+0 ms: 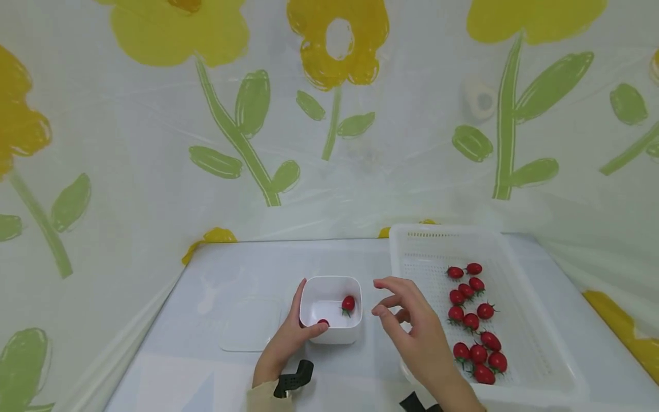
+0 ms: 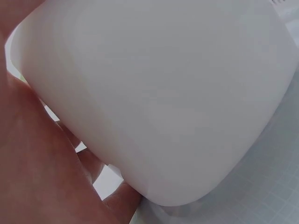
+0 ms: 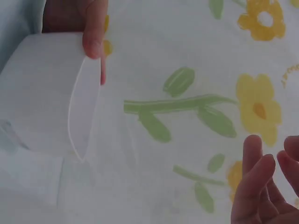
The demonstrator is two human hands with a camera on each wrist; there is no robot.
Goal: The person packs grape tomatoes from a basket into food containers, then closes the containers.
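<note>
Small tub (image 1: 330, 332): smooth, matt white plastic. Tomatoes (image 1: 473, 320) right of the tub: glossy red skin. Basket (image 1: 530, 320) holding them: perforated white plastic. Flowered sheet (image 1: 154, 171) behind the tub: shiny plastic film.

Tomatoes in small white box (image 1: 330, 309): 2 showed — one whole (image 1: 348, 304), one half hidden at the near wall (image 1: 323, 323).
Tomatoes in white basket (image 1: 520, 269): about 13 (image 1: 471, 321); the near clump overlapped, so the count was approximate.
Small white boxes: 1.
Baskets: 1.
Clear lids on desk: 1 (image 1: 250, 325).
Hands: 2, left (image 1: 288, 340) and right (image 1: 417, 332).
</note>
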